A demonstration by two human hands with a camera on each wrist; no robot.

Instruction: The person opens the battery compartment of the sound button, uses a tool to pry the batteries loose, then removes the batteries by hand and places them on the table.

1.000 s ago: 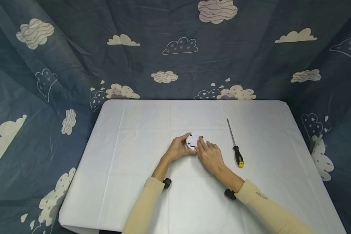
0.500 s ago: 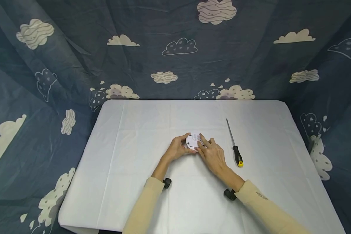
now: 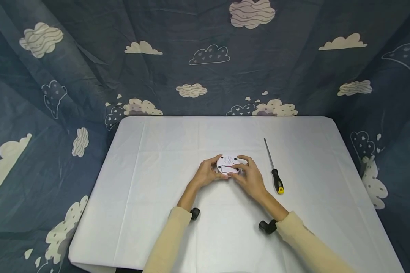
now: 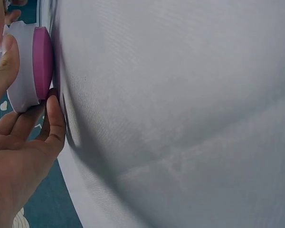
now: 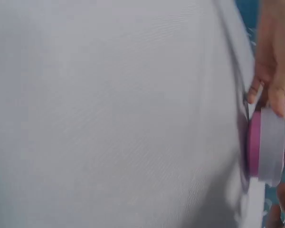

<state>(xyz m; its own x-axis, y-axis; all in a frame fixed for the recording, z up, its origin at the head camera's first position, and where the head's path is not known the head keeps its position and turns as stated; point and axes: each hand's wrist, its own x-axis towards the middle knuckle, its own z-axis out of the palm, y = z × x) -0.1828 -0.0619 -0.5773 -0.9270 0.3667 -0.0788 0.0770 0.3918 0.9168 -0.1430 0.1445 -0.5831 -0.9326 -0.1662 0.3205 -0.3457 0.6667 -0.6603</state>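
Observation:
A round white device (image 3: 227, 160) with a pink base (image 4: 43, 63) stands on the cloth at mid-table, speaker holes and dark feet facing up. My left hand (image 3: 205, 173) grips its left side, thumb at the near edge and fingers round the far side. A rectangular compartment with a dark edge shows in its upper face. My right hand (image 3: 253, 179) is at the device's right side, thumb and index finger pinching what looks like the small white battery cover (image 3: 234, 170) at that compartment. The fingers partly hide the cover. In the right wrist view the device's white side (image 5: 271, 147) shows.
A screwdriver (image 3: 277, 182) with a black and yellow handle lies to the right of my right hand, its shaft pointing away. White cloth (image 3: 164, 212) covers the table. A dark curtain with cloud prints (image 3: 205, 76) hangs behind and at both sides.
My right hand's fingers have gone from lying flat over the device's face to a pinch at its right side. The compartment shows more fully now. My left hand has kept its hold.

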